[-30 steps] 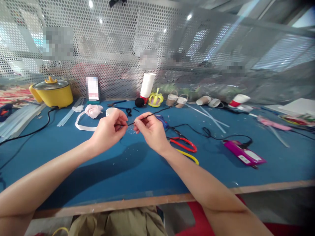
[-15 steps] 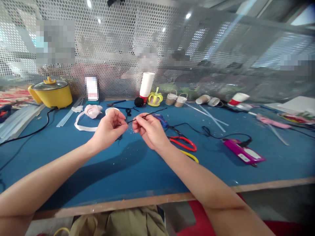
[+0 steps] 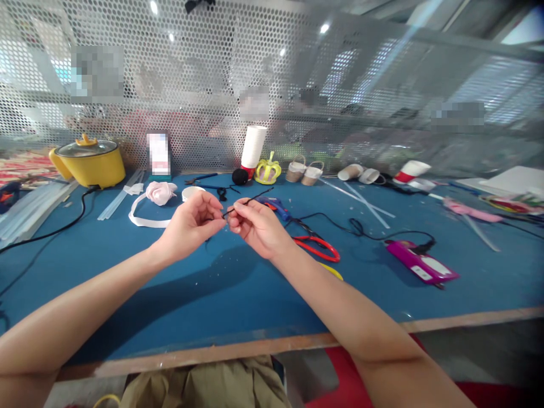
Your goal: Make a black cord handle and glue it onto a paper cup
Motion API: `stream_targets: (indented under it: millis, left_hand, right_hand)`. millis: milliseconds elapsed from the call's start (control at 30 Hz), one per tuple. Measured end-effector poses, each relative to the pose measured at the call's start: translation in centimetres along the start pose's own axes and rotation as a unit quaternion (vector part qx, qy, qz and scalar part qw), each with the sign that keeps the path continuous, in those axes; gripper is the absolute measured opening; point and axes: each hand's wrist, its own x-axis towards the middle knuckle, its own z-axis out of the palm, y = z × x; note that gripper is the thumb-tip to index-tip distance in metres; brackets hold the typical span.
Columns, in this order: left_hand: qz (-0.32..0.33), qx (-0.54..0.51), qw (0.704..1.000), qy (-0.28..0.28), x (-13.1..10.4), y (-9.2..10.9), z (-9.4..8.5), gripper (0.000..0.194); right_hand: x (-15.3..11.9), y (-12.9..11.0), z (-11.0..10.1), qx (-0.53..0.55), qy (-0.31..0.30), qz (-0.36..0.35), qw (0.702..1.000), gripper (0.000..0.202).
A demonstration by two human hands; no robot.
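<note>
Left hand [image 3: 193,222] and right hand [image 3: 258,225] are each pinched on a thin black cord [image 3: 260,195] above the blue table [image 3: 238,317], close together, apparently to steady the short span between them. The cord's long axis runs aslant, its visible free end (roughly straight) pointing rightward and away from the person, beyond the right hand.

Beyond the fingers [image 3: 213,228] stands a perforated metal screen [image 3: 204,73], small bright lights [image 3: 324,28] above, pale slatted panes [image 3: 504,93] to their upper right. Beneath them lies a blue surface [image 3: 238,309], brown-edged; grey floor [image 3: 480,351] lower right.
</note>
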Motion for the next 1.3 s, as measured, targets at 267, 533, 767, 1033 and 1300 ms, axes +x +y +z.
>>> stream_targets:
  millis: [267,533,767,1033,1300]
  left_hand:
    - [-0.005,0.013,1.0,0.002,0.1,0.3,-0.3,0.02]
    - [-0.107,0.051,0.993,-0.027,0.2,0.6,-0.6,0.014]
    - [-0.106,0.084,0.99,-0.032,0.2,0.9,-0.9,0.015]
    - [-0.079,0.127,0.988,-0.029,0.0,1.4,-1.1,0.016]
    - [-0.053,0.218,0.974,-0.03,0.2,1.6,-1.4,0.013]
  right_hand:
    - [0.0,-0.2,0.0,0.017,-0.006,0.004,1.0,0.017]
    - [0.1,-0.2,-0.2,0.007,0.01,-0.031,0.999,0.019]
    - [0.1,-0.4,-0.2,-0.016,-0.004,-0.041,0.999,0.018]
    - [-0.4,-0.4,-0.5,-0.202,-0.018,-0.156,0.967,0.015]
    - [-0.6,-0.5,-0.3,-0.208,-0.004,-0.176,0.962,0.014]
